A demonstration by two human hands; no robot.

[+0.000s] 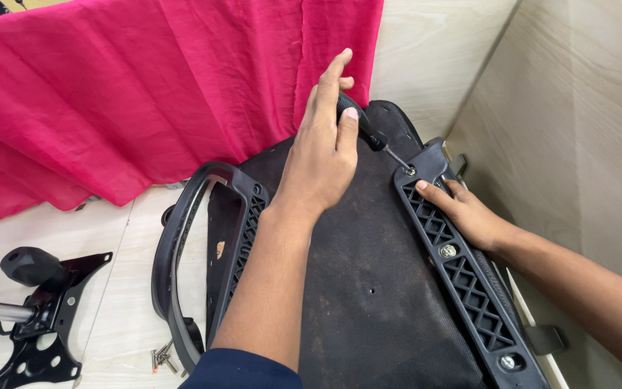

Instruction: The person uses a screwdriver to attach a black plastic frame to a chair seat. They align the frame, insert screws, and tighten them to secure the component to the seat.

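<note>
An upturned chair seat (368, 288) lies on the floor with its black underside facing me. My left hand (322, 144) grips a black-handled screwdriver (368, 133), whose tip sits on a screw (411, 171) at the far end of the right armrest bracket (462, 281). My right hand (466, 212) rests on that bracket, fingers pressing its outer edge just below the screw. Two more bolts (448, 251) show further down the bracket. The left armrest (196, 245) loops out from the seat's other side.
A pink cloth (131, 94) drapes over the floor behind the seat. A black metal chair mechanism plate (41, 317) with a lever lies at the left. Several loose screws (163, 356) lie beside the left armrest. A wood-grain panel (577, 130) stands close on the right.
</note>
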